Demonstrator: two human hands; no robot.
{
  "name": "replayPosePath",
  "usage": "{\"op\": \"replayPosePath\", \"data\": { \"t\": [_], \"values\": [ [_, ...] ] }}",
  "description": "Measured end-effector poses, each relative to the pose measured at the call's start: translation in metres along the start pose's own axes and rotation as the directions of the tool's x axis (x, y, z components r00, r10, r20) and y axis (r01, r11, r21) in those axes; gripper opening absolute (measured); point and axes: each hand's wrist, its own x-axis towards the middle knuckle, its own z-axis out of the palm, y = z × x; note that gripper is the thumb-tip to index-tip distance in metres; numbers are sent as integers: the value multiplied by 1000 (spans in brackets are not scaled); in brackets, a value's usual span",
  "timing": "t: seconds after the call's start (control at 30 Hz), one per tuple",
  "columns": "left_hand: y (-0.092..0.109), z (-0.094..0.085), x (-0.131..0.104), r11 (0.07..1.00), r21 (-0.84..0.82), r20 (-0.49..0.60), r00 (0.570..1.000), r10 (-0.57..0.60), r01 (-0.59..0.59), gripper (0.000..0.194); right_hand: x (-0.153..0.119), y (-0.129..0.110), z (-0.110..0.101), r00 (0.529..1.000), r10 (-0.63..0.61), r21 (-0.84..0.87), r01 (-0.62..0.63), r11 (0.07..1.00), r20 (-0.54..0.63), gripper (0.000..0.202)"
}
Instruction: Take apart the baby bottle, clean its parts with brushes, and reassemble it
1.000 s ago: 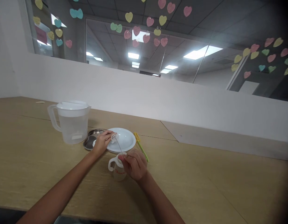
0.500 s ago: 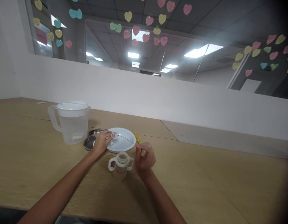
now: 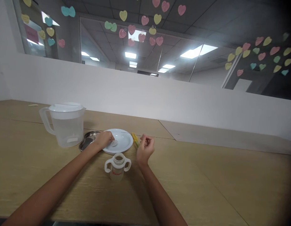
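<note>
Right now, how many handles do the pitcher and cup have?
3: one handle at the left of the pitcher, plus left handle and right handle on the cup.

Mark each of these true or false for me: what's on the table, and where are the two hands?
1. The two-handled cup is lidless. True.
2. The left hand grips the pitcher's handle. False: its fingers are at a small round piece over the white plate.
3. The pitcher stands left of the plate. True.
4. The right hand is inside the cup. False: it is raised, right of the plate.
</note>
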Motion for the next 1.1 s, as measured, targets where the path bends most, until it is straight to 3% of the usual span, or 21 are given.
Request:
{"op": "replayPosePath", "data": {
  "t": [0.17, 0.27, 0.47, 0.63, 0.83, 1.1],
  "values": [
    [3, 9, 7, 987, -143, 103, 991, 86, -71, 11, -3, 21, 2, 987, 38, -154, -13, 988, 154, 32],
    [2, 7, 10, 970, -218, 90, 988, 126, -104, 19, -6, 33, 3, 972, 80, -250, -23, 968, 222, 33],
    [3, -23, 6, 938, -312, -113, 986, 123, -152, 36, -9, 48, 5, 959, 125, -365, -25, 931, 253, 31],
    [27, -55, -21, 743, -622, -267, 959, 97, -248, 36, -10, 53, 5, 952, 135, -379, -21, 925, 275, 30],
    [54, -67, -58, 722, -630, -237, 956, 173, -287, 31, -10, 54, 5, 946, 136, -375, -16, 927, 296, 29],
    [62, -56, -74, 754, -580, -130, 949, 288, -309, 30, -11, 51, 5, 938, 154, -373, -28, 928, 311, 30]
  ]
}}
